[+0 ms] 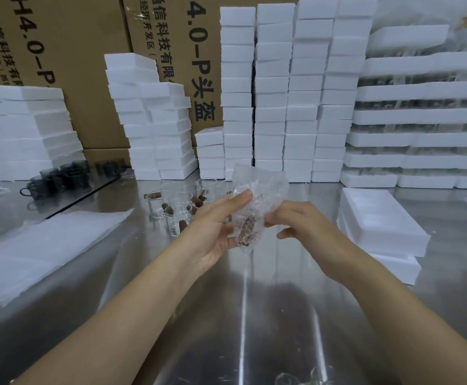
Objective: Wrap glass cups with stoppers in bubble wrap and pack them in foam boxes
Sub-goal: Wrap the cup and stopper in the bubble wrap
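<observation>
A glass cup with a brown stopper sits inside a sheet of bubble wrap (pixel 257 201), held above the steel table (pixel 240 301). My left hand (pixel 215 229) grips the wrapped cup from the left, thumb on top. My right hand (pixel 296 220) pinches the wrap's right edge. Behind the hands stand several bare glass cups with brown stoppers (pixel 177 207). Foam boxes (pixel 379 220) lie stacked at the right, close to my right hand. A flat pile of bubble wrap sheets (pixel 41 251) lies at the left.
Tall stacks of white foam boxes (pixel 288 93) line the back, with cardboard cartons (pixel 88 51) behind them. Dark glass mugs (pixel 60 176) stand at the back left. Foam trays (pixel 421 120) holding glassware are piled at the far right.
</observation>
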`<state>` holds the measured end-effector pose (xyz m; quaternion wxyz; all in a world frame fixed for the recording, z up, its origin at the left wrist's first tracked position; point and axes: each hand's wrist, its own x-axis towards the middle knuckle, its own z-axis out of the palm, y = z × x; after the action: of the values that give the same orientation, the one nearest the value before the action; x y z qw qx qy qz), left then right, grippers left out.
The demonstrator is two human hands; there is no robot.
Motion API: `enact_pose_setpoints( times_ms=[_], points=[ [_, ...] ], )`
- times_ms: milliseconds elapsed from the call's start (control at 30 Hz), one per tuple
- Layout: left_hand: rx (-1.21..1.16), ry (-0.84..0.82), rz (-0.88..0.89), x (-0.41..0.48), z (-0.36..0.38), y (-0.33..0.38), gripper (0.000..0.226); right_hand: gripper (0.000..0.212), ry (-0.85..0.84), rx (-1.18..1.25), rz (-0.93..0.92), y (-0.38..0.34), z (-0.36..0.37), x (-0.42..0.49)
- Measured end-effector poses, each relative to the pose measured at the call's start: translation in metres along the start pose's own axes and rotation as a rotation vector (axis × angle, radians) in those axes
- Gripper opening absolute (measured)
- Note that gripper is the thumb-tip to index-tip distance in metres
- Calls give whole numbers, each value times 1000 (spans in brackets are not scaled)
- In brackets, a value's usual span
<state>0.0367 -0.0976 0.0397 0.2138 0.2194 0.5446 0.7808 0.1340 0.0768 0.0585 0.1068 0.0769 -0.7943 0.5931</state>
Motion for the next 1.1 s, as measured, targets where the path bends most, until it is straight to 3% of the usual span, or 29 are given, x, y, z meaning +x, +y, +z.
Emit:
enact_pose_setpoints(
  times_ms=[100,267,300,400,467,600,700,800,933,1100],
  points=[
    [-44,8,-6,-2,1,1,69,38,41,125,53,3,2,3],
    [-83,-21,-17,-3,4,1,63,10,276,144,-58,7,9,3],
    [-79,-34,-18,-2,4,1,63,10,328,143,-89,7,10,3],
    [-79,-81,-23,-3,5,1,61,38,476,29,-181,7,14,1],
    [-92,-93,-20,-3,6,1,62,38,508,-60,-236,7,15,0],
    [-79,-53,-5,-2,6,0,65,13,429,-221,-242,10,16,-1],
    [-48,-32,1,-4,3,3,46,23,236,-262,-171,8,16,-3],
    [18,-60,18,-6,-1,7,50,37,82,-280,-149,3,13,-4],
    [97,-109,-17,-7,-2,9,51,33,131,-305,-164,5,12,-4],
    [169,-102,-54,-6,0,3,69,24,323,-310,-231,9,12,-3]
  ],
)
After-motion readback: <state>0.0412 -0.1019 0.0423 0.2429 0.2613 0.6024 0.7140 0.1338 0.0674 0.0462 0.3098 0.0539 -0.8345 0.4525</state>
